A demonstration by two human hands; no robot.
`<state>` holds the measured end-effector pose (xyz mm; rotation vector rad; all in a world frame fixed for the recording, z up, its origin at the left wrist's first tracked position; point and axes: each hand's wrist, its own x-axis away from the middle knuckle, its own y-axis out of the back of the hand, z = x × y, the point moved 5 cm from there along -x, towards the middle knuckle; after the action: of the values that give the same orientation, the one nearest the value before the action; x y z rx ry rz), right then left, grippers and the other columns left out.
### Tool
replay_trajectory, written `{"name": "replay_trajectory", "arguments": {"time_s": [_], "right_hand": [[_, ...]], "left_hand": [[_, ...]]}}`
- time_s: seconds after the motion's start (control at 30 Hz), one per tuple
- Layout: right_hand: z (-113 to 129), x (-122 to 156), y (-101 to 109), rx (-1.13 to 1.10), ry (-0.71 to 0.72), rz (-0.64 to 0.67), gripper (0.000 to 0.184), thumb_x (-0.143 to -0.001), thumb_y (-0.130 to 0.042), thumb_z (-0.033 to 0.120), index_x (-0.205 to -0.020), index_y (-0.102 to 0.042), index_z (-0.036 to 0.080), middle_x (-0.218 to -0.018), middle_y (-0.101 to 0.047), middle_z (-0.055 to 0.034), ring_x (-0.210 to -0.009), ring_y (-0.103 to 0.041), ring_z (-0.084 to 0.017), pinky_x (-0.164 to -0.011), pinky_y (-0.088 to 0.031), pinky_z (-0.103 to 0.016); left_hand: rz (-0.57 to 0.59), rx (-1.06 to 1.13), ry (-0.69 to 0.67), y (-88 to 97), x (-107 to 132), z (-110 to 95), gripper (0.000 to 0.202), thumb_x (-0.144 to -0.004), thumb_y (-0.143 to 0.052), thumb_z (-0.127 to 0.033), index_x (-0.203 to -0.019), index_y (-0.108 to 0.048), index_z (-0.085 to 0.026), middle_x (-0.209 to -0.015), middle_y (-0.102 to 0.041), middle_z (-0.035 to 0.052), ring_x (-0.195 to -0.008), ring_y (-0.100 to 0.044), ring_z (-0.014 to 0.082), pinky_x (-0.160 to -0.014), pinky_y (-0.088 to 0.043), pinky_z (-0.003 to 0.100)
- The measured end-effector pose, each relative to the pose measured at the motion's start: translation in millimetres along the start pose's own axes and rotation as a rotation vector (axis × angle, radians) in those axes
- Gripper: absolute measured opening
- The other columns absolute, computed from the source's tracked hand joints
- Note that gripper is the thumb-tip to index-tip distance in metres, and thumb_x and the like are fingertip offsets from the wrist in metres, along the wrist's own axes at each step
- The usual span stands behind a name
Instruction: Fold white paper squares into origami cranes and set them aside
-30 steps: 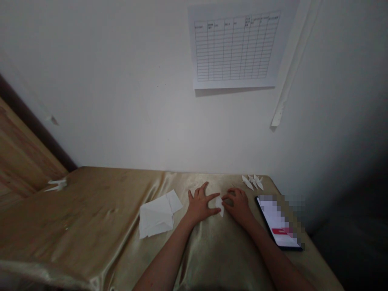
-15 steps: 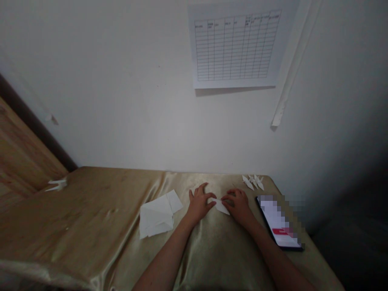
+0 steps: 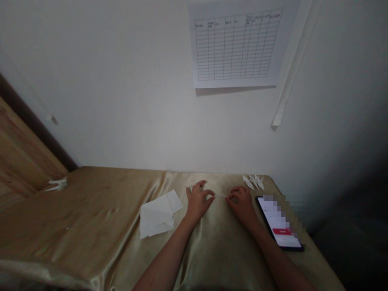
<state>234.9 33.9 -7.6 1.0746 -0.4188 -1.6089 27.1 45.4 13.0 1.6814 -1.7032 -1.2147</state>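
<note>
A small folded white paper (image 3: 221,195), seen nearly edge-on as a thin strip, stretches between my two hands above the cloth. My left hand (image 3: 197,201) pinches its left end between thumb and index finger, the other fingers lifted. At the right end, my right hand (image 3: 241,202) grips it with closed fingertips. Left of my left hand lies a stack of white paper sheets (image 3: 156,216). Several folded paper cranes (image 3: 254,182) rest beyond my right hand, near the table's back right corner.
A phone (image 3: 280,226) with a lit screen lies right of my right forearm. The table wears a wrinkled gold satin cloth (image 3: 91,210). Another white folded paper piece (image 3: 57,184) sits at the far left edge. Behind stands a wall with a printed table sheet (image 3: 235,48).
The folded paper has turned from showing its flat face to nearly edge-on. My hands have moved slightly apart, both still pinching it.
</note>
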Motion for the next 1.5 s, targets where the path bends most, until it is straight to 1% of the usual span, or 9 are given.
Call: {"name": "replay_trajectory", "arguments": {"time_s": [0.13,0.2,0.33,0.53,0.73,1.0,1.23,1.37,1.5], "right_hand": [[-2.9,0.9,6.4,0.104,-0.059,-0.058,0.017,-0.091,-0.064,0.031,-0.082,-0.074,0.022,-0.108,-0.069,-0.0104,-0.114,-0.054,-0.029,-0.102,-0.041,-0.042],[-0.6,1.7,6.5,0.126,-0.052,-0.026,0.017,-0.092,-0.062,0.031,-0.084,-0.075,0.023,-0.105,-0.07,-0.0093,-0.112,-0.055,-0.028,-0.103,-0.04,-0.042],[6.6,3.2,4.0,0.16,-0.018,0.084,0.014,-0.09,-0.063,0.028,-0.085,-0.076,0.025,-0.102,-0.074,-0.0061,-0.11,-0.059,-0.027,-0.108,-0.034,-0.044],[11.4,7.0,-0.6,0.141,0.028,0.188,0.014,-0.092,-0.065,0.032,-0.091,-0.079,0.03,-0.106,-0.076,-0.0038,-0.115,-0.06,-0.028,-0.117,-0.022,-0.055],[12.6,7.5,-8.2,0.031,0.106,0.212,0.021,-0.096,-0.061,0.036,-0.094,-0.08,0.027,-0.109,-0.075,-0.0048,-0.113,-0.061,-0.024,-0.111,-0.034,-0.045],[9.7,7.7,-15.9,-0.149,0.11,0.242,0.018,-0.093,-0.061,0.028,-0.097,-0.079,0.028,-0.107,-0.076,-0.0036,-0.113,-0.063,-0.023,-0.113,-0.034,-0.044],[3.8,5.6,-21.2,-0.047,0.08,0.233,0.026,-0.087,-0.068,0.024,-0.109,-0.08,0.03,-0.119,-0.072,-0.0058,-0.12,-0.058,-0.026,-0.112,-0.036,-0.044],[10.6,7.7,-20.5,-0.031,0.097,0.274,0.029,-0.089,-0.064,0.023,-0.113,-0.078,0.032,-0.126,-0.071,-0.0051,-0.127,-0.055,-0.027,-0.115,-0.031,-0.049],[15.6,10.2,-19.0,-0.044,0.096,0.323,0.031,-0.092,-0.06,0.025,-0.117,-0.076,0.033,-0.128,-0.072,-0.0041,-0.133,-0.053,-0.028,-0.12,-0.02,-0.059]], "left_hand": [[0.005,-0.039,0.034,1.1,0.4,0.5,0.028,-0.087,-0.078,-0.036,-0.115,-0.077,-0.04,-0.156,-0.048,0.0037,-0.14,-0.047,0.0311,-0.122,-0.014,0.07],[0.014,-0.061,0.034,0.8,0.7,-0.2,0.027,-0.087,-0.076,-0.038,-0.114,-0.077,-0.041,-0.156,-0.049,0.0037,-0.141,-0.045,0.0322,-0.121,-0.014,0.071],[0.075,-0.125,0.037,-2.5,1.8,-1.1,0.017,-0.091,-0.07,-0.046,-0.102,-0.082,-0.042,-0.156,-0.051,0.0018,-0.145,-0.039,0.0371,-0.119,-0.01,0.077],[0.087,-0.145,0.056,-3.7,2.6,-1.4,0.021,-0.091,-0.068,-0.052,-0.102,-0.082,-0.042,-0.157,-0.05,0.0016,-0.145,-0.039,0.0375,-0.118,-0.009,0.079],[0.073,-0.145,0.059,-4.3,4.1,-4.4,0.03,-0.085,-0.074,-0.058,-0.106,-0.081,-0.038,-0.157,-0.05,0.0041,-0.145,-0.04,0.0381,-0.119,-0.009,0.078],[0.106,-0.156,0.021,-12.2,5.7,-4.7,0.036,-0.088,-0.071,-0.057,-0.119,-0.076,-0.04,-0.158,-0.048,0.0058,-0.146,-0.039,0.0381,-0.12,-0.006,0.078],[0.15,-0.125,0.036,-14.5,6.1,-4.5,0.04,-0.088,-0.076,-0.047,-0.127,-0.07,-0.044,-0.157,-0.047,0.0062,-0.146,-0.04,0.0353,-0.119,-0.012,0.078],[0.153,-0.114,0.012,-13.8,5.9,-5.5,0.025,-0.089,-0.076,-0.043,-0.114,-0.075,-0.043,-0.157,-0.047,0.0024,-0.145,-0.041,0.0338,-0.119,-0.013,0.077],[0.158,-0.092,-0.015,-15.5,4.0,-1.0,0.015,-0.088,-0.077,-0.043,-0.103,-0.079,-0.043,-0.155,-0.05,-0.0005,-0.144,-0.042,0.0332,-0.119,-0.012,0.077]]}}
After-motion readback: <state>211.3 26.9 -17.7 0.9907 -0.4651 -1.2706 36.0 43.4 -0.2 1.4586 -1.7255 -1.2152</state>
